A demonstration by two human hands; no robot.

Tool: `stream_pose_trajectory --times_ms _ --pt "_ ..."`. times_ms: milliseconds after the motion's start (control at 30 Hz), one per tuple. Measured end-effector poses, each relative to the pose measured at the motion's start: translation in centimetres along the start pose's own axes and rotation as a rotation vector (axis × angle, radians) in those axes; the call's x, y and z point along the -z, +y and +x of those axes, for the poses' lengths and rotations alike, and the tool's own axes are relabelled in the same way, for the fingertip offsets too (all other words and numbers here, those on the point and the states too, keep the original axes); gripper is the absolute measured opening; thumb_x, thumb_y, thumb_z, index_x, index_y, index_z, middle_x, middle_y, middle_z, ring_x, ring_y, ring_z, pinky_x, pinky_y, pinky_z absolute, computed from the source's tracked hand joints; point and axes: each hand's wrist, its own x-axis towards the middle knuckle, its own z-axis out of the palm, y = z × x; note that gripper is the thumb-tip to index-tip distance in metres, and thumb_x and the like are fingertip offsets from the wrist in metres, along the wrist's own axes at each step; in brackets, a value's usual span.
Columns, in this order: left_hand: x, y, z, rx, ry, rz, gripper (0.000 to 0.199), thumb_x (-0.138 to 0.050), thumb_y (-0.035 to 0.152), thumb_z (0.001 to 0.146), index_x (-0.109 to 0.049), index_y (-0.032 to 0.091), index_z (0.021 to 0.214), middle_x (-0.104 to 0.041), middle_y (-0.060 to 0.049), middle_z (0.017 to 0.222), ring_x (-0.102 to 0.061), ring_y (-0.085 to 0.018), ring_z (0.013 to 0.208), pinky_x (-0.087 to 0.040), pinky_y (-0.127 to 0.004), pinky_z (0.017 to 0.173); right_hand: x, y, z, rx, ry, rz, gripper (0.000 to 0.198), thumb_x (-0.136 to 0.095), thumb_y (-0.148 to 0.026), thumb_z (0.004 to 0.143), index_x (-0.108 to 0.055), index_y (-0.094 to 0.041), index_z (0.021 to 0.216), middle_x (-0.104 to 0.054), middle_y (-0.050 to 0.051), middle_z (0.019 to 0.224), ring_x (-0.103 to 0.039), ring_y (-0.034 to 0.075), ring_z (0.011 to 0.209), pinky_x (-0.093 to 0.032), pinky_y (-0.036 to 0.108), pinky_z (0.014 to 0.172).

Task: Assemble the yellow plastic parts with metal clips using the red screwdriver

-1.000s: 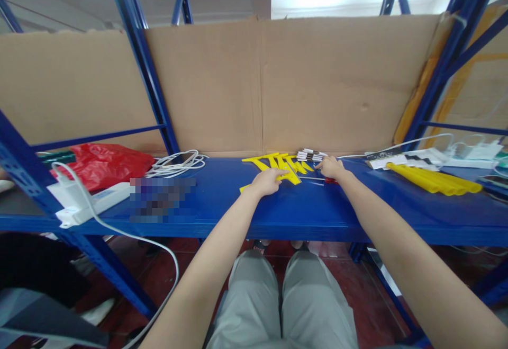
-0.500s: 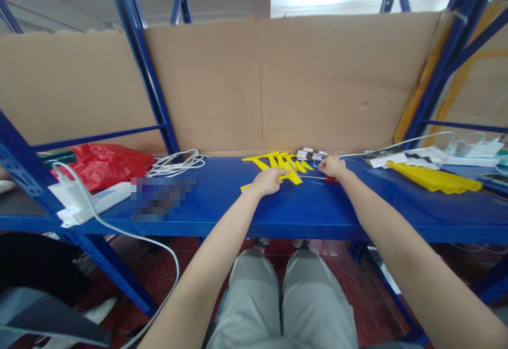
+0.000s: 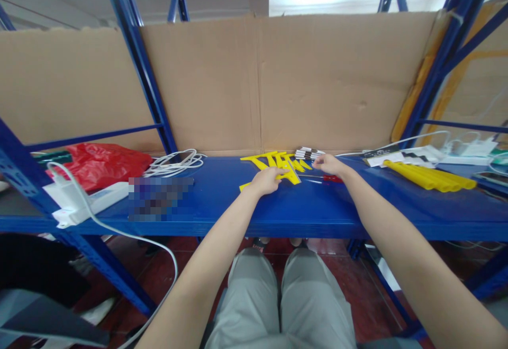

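Note:
My left hand (image 3: 269, 180) is closed around the narrow part of a yellow T-shaped plastic piece (image 3: 292, 175), whose wide end points right with a pale strip along its edge. Just right of it, my right hand (image 3: 328, 163) hovers low over the shelf, thumb and fingertips pinched together; whatever is between them is too small to make out. Below that hand lies a screwdriver with a red handle (image 3: 332, 178), its thin shaft pointing left. More yellow pieces (image 3: 273, 157) lie behind my left hand. A stack of white-and-black strips (image 3: 308, 153) sits behind them.
On the blue shelf (image 3: 222, 200), a red plastic bag (image 3: 107, 166), coiled white cable (image 3: 177, 163) and white power strip (image 3: 107, 196) lie left. Several yellow tubes (image 3: 431, 176) lie right, near a white packet (image 3: 420, 154). A cardboard panel (image 3: 206, 89) stands behind.
My right hand has shifted slightly left and up, away from the screwdriver, uncovering more of its red handle. The left hand keeps its hold on the yellow piece.

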Motion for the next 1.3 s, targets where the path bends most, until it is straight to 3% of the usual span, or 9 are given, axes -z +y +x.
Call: stream_pose_trajectory --times_ms 167,367,833,1300 --pt "0.0 0.0 0.2 -0.001 -0.006 -0.037 0.045 -0.056 0.010 0.086 -0.062 0.020 0.129 -0.063 -0.008 0.130 -0.058 -0.023 0.120 -0.042 -0.030 0.103 -1.1 -2.3 -0.7 0.293 -0.072 0.286 0.010 -0.058 -0.023 0.077 -0.065 -0.017 0.073 -0.069 0.004 0.083 -0.062 0.017 0.082 -0.049 0.031 0.082" --pt "-0.3 -0.4 0.3 0.007 0.009 -0.053 0.045 -0.058 0.013 0.086 -0.061 0.022 0.130 -0.063 -0.009 0.129 -0.058 -0.023 0.121 -0.041 -0.031 0.103 -2.5 -3.7 -1.0 0.496 -0.058 0.278 0.010 -0.058 -0.023 0.074 -0.062 -0.019 0.065 -0.062 0.004 0.082 -0.058 0.018 0.084 -0.046 0.033 0.082" --pt "-0.3 -0.4 0.2 -0.015 0.002 -0.026 0.046 -0.058 0.010 0.084 -0.062 0.021 0.129 -0.065 -0.008 0.127 -0.058 -0.022 0.122 -0.041 -0.031 0.105 -3.2 -4.1 -1.4 0.593 -0.031 0.168 0.010 -0.058 -0.019 0.076 -0.063 -0.019 0.068 -0.059 0.004 0.079 -0.055 0.018 0.083 -0.045 0.035 0.084" --pt "-0.1 -0.3 0.2 -0.031 0.005 -0.017 0.046 -0.058 0.009 0.084 -0.063 0.022 0.128 -0.066 -0.007 0.126 -0.059 -0.021 0.119 -0.041 -0.031 0.104 -3.3 -3.9 -1.3 0.552 -0.065 0.170 0.009 -0.060 -0.024 0.077 -0.065 -0.018 0.071 -0.060 0.004 0.083 -0.055 0.018 0.084 -0.044 0.034 0.085"
